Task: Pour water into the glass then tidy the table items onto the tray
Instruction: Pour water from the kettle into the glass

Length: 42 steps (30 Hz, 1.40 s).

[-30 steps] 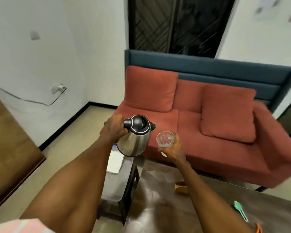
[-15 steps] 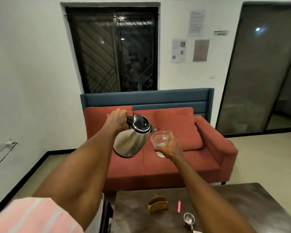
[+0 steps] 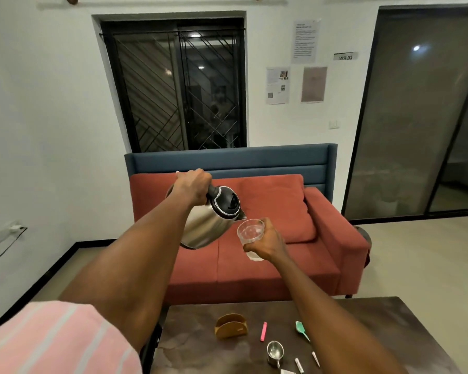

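Note:
My left hand [image 3: 192, 186] grips the black handle of a steel kettle [image 3: 208, 222] with a black lid, tilted so its spout sits just above the rim of a clear glass [image 3: 250, 233]. My right hand [image 3: 266, 242] holds the glass from the side and below, at chest height, in front of the sofa. Some water shows in the glass. On the dark table [image 3: 376, 325] below lie a wooden napkin holder [image 3: 230, 326], a pink stick [image 3: 263, 331], a green utensil [image 3: 301, 330], a small metal cup [image 3: 275, 353] and white sachets [image 3: 299, 365]. No tray is in view.
A red sofa [image 3: 254, 252] with a blue back stands behind the table, under a barred window [image 3: 179, 85]. Glass sliding doors [image 3: 422, 117] fill the right wall. A wall socket with a cable [image 3: 12, 229] is at the left.
The view has swung from the sofa's left end to face it and the table. The kettle has tipped further and its spout has closed in on the glass.

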Available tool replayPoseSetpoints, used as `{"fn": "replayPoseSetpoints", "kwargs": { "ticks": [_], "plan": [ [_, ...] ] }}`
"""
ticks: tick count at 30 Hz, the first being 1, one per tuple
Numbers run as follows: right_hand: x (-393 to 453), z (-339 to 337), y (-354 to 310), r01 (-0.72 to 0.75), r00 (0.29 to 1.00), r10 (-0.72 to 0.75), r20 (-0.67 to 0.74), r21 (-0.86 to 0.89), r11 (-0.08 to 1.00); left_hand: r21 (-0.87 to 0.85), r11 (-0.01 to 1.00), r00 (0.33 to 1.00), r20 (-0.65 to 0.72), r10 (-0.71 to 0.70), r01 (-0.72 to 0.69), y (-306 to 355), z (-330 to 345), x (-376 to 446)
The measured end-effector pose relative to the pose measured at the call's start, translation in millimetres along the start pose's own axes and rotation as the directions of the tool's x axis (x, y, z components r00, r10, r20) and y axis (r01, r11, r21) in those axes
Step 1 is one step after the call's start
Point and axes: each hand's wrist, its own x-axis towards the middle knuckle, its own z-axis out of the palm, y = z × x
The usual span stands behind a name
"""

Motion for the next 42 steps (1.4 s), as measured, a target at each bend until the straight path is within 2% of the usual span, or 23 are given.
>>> {"fn": "replayPoseSetpoints", "kwargs": {
  "ticks": [10,13,19,26,42],
  "plan": [
    [5,0,1,0.044,0.997,-0.044,0.071,-0.003,0.999,0.119,0.993,1.000,0.013,-0.014,0.013,15,-5,-6],
    [7,6,-2,0.048,0.995,-0.049,0.082,0.010,0.999,0.206,0.979,1.000,0.027,0.005,-0.011,13,-7,-2],
    [10,22,-14,0.058,0.994,-0.067,0.091,0.093,0.994,0.422,0.902,0.995,0.010,0.095,-0.090,5,-16,10],
    [12,42,-26,0.074,0.991,-0.088,0.098,0.139,0.988,0.547,0.818,0.979,0.015,0.205,-0.180,-5,-20,14],
    [14,42,-27,0.096,0.992,-0.108,0.070,0.150,0.984,0.634,0.747,0.963,-0.016,0.270,-0.200,-9,-23,14]
  ]
}}
